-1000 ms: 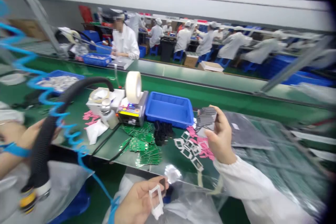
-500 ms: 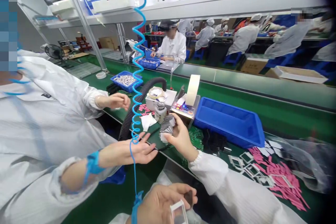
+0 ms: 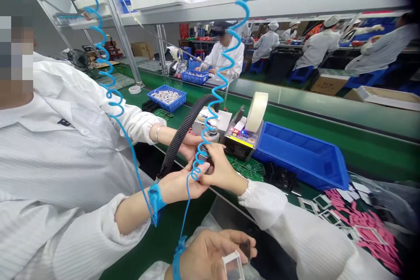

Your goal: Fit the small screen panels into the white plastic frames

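Well, white frame (image 3: 233, 257) in left hand (image 3: 206, 256)

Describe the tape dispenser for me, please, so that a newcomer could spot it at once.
Find the long green workbench, then the large blue tray on it. Just left of the tray stands the tape dispenser, set apart by a wide white tape roll upright on top and a lit, colourful panel on its front.
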Demonstrator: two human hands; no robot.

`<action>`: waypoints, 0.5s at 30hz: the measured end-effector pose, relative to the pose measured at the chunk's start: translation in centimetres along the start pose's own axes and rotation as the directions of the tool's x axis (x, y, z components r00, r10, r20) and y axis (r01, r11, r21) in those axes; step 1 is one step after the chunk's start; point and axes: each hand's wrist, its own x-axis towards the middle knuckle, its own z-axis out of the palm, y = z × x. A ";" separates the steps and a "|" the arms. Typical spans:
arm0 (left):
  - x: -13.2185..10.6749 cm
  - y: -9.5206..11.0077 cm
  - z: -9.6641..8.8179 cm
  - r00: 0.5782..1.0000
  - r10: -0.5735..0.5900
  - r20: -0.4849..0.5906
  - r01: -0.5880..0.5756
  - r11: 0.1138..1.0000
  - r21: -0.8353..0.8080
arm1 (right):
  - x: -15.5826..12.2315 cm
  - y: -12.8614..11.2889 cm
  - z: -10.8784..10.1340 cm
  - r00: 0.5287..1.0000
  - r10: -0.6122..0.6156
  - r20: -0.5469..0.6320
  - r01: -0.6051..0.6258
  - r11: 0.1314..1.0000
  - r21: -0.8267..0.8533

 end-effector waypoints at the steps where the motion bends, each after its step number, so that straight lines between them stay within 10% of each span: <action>1: 0.0 -0.1 -0.1 1.000 0.015 0.027 -0.015 1.000 -0.001 | 0.2 0.0 0.0 1.000 0.013 0.010 -0.012 0.999 -0.042; 15: 0.2 -0.2 0.2 0.997 0.036 0.070 -0.031 0.997 -0.073 | 1.3 1.5 -0.3 0.969 0.178 0.170 -0.147 0.973 -0.180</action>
